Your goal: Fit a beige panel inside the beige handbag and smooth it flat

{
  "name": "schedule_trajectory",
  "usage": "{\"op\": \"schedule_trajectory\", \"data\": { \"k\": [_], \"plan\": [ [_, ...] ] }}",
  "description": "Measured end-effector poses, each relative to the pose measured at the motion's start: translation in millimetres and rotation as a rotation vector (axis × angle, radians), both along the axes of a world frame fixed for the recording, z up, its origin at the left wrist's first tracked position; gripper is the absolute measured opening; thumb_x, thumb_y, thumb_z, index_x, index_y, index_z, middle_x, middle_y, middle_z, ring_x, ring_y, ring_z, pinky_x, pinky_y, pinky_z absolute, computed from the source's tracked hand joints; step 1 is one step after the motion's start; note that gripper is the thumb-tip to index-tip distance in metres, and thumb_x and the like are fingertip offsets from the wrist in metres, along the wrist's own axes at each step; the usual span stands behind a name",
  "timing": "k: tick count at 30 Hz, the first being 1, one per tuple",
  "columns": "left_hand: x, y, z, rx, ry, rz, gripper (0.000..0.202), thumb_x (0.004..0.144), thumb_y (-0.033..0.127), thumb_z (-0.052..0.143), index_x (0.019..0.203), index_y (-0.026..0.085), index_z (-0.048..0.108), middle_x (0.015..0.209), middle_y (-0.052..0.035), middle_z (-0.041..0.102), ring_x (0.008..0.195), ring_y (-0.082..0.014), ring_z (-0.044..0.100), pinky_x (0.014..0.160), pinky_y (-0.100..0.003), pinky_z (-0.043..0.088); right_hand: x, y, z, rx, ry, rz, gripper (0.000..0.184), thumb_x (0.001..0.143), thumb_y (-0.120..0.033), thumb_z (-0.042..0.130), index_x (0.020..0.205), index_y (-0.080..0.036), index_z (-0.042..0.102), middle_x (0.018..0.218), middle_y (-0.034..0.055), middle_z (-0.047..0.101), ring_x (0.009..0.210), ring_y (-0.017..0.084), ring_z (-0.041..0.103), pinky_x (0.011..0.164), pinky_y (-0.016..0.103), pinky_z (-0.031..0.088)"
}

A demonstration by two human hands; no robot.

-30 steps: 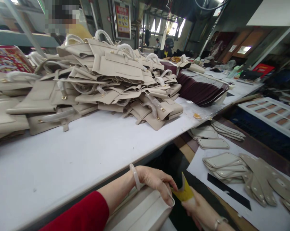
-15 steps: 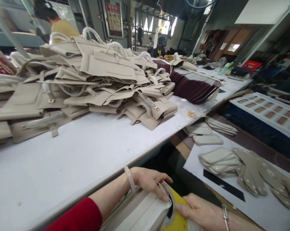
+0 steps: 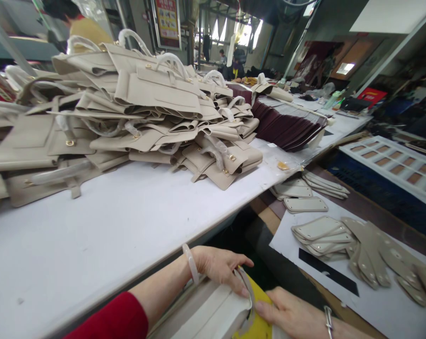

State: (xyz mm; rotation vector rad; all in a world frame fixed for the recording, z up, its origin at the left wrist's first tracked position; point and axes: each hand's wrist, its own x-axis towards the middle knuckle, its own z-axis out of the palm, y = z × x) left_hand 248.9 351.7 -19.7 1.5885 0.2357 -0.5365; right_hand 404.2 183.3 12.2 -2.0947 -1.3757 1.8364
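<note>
At the bottom of the head view, my left hand [image 3: 221, 268] is closed over the end of a pale beige leather bag [image 3: 205, 310], thumb and fingers curled round its edge. A curved grey rim runs between the bag and a smooth yellow piece [image 3: 257, 327], whose kind I cannot make out. My right hand [image 3: 286, 306] grips this yellow piece from the right, thumb on top and the other fingers mostly hidden. The bag's lower part runs out of the picture.
A large heap of beige handbags [image 3: 163, 94] with wrapped handles covers the back of the white table [image 3: 103, 235]. Dark maroon pieces [image 3: 286, 125] stand stacked beyond. To the right lie beige leather pieces [image 3: 322, 230], a black strip [image 3: 327, 272] and a white slatted tray [image 3: 392, 160].
The dark gap between the bag's edge and the yellow piece has narrowed. My right hand has shifted slightly left; my left hand keeps its grip.
</note>
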Motion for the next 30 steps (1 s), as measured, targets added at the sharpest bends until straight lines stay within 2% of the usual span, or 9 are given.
{"op": "schedule_trajectory", "data": {
  "k": [5, 9, 13, 17, 19, 21, 24, 27, 30],
  "plan": [
    [0, -1, -1.6, -0.022, 0.004, 0.027, 0.124, 0.056, 0.055, 0.085, 0.155, 0.009, 0.026, 0.142, -0.0207, 0.055, 0.125, -0.0380, 0.055, 0.106, -0.046, 0.042, -3, -1, -8.6, -0.005, 0.038, -0.008, 0.075, 0.077, -0.087, 0.039, 0.076, -0.014, 0.059, 0.069, 0.0007, 0.046, 0.060, 0.010, 0.034, 0.053, 0.022, 0.026],
    [0, -1, -4.8, -0.056, 0.017, 0.052, 0.127, 0.053, 0.050, 0.088, 0.156, 0.011, 0.023, 0.139, -0.0198, 0.057, 0.123, -0.0378, 0.057, 0.103, -0.046, 0.044, -8, -4, -10.8, -0.010, 0.083, -0.069, 0.087, 0.070, -0.094, 0.039, 0.084, -0.012, 0.065, 0.073, 0.0022, 0.049, 0.064, 0.011, 0.036, 0.056, 0.023, 0.028],
    [0, -2, -10.8, -0.078, 0.005, 0.071, 0.128, 0.055, 0.043, 0.090, 0.157, 0.012, 0.019, 0.134, -0.0212, 0.061, 0.119, -0.0377, 0.059, 0.098, -0.047, 0.047, -12, -8, -16.5, -0.017, 0.129, -0.144, 0.091, 0.068, -0.095, 0.042, 0.093, -0.012, 0.069, 0.075, 0.0023, 0.052, 0.064, 0.010, 0.036, 0.055, 0.021, 0.027],
    [1, -5, -20.6, -0.164, -0.023, 0.112, 0.136, 0.054, 0.037, 0.093, 0.158, 0.019, 0.008, 0.128, -0.0180, 0.064, 0.113, -0.0351, 0.064, 0.095, -0.047, 0.050, -14, -11, -34.4, 0.003, 0.152, -0.156, 0.093, 0.070, -0.095, 0.040, 0.092, -0.010, 0.070, 0.074, 0.0037, 0.054, 0.061, 0.009, 0.037, 0.051, 0.020, 0.026],
    [1, -7, -23.8, -0.243, -0.059, 0.145, 0.142, 0.053, 0.035, 0.093, 0.158, 0.021, -0.001, 0.132, -0.0167, 0.062, 0.111, -0.0325, 0.064, 0.096, -0.046, 0.050, -16, -15, -48.2, 0.036, 0.201, -0.196, 0.090, 0.071, -0.094, 0.041, 0.088, -0.011, 0.069, 0.074, 0.0051, 0.057, 0.061, 0.010, 0.042, 0.050, 0.020, 0.029],
    [0, -8, -23.2, -0.257, -0.103, 0.177, 0.146, 0.052, 0.035, 0.093, 0.158, 0.020, -0.006, 0.138, -0.0170, 0.058, 0.116, -0.0317, 0.061, 0.100, -0.046, 0.047, -21, -19, -61.3, 0.076, 0.231, -0.270, 0.086, 0.071, -0.093, 0.042, 0.084, -0.012, 0.068, 0.073, 0.0055, 0.059, 0.062, 0.012, 0.047, 0.052, 0.020, 0.034],
    [-5, -10, -14.3, -0.158, -0.117, 0.221, 0.143, 0.052, 0.038, 0.093, 0.158, 0.016, -0.001, 0.147, -0.0184, 0.048, 0.131, -0.0336, 0.049, 0.109, -0.047, 0.041, -32, -19, -69.2, 0.094, 0.218, -0.340, 0.089, 0.067, -0.097, 0.039, 0.078, -0.013, 0.066, 0.069, 0.0058, 0.059, 0.060, 0.013, 0.049, 0.053, 0.022, 0.037],
    [-18, -15, 0.3, -0.012, -0.092, 0.306, 0.133, 0.057, 0.040, 0.089, 0.158, 0.013, 0.007, 0.156, -0.0203, 0.037, 0.137, -0.0348, 0.044, 0.113, -0.047, 0.038, -49, -13, -60.1, 0.105, 0.206, -0.357, 0.096, 0.062, -0.101, 0.034, 0.073, -0.011, 0.065, 0.070, 0.0083, 0.061, 0.057, 0.011, 0.048, 0.052, 0.023, 0.035],
    [-39, -25, 15.4, 0.168, -0.085, 0.439, 0.106, 0.073, 0.044, 0.078, 0.156, 0.009, 0.022, 0.156, -0.0208, 0.038, 0.140, -0.0322, 0.042, 0.116, -0.044, 0.035, -61, -16, -47.7, 0.096, 0.205, -0.403, 0.100, 0.060, -0.103, 0.028, 0.066, -0.010, 0.064, 0.065, 0.0105, 0.060, 0.054, 0.012, 0.051, 0.053, 0.025, 0.038]
  ]
}}
